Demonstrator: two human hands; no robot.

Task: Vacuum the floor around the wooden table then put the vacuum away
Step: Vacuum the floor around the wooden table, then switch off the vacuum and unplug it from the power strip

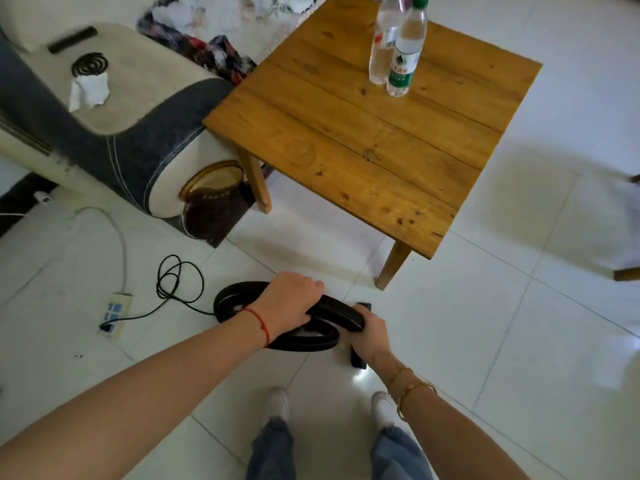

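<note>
A black ribbed vacuum hose (332, 306) is coiled in a loop just above the white tiled floor, in front of my feet. My left hand (289, 303) is closed over the top of the loop. My right hand (370, 332) grips the hose's end where a black nozzle (358, 360) sticks down toward the floor. The vacuum's body is hidden under my hands. The wooden table (363, 133) stands just beyond, its near leg (393, 265) close to my right hand.
A thin black cord (173, 285) runs from the hose to a white power strip (116, 311) on the left. A sofa arm (131, 109) stands left of the table. Two plastic bottles (398, 46) stand on the tabletop. A chair leg (627, 273) shows at the right edge.
</note>
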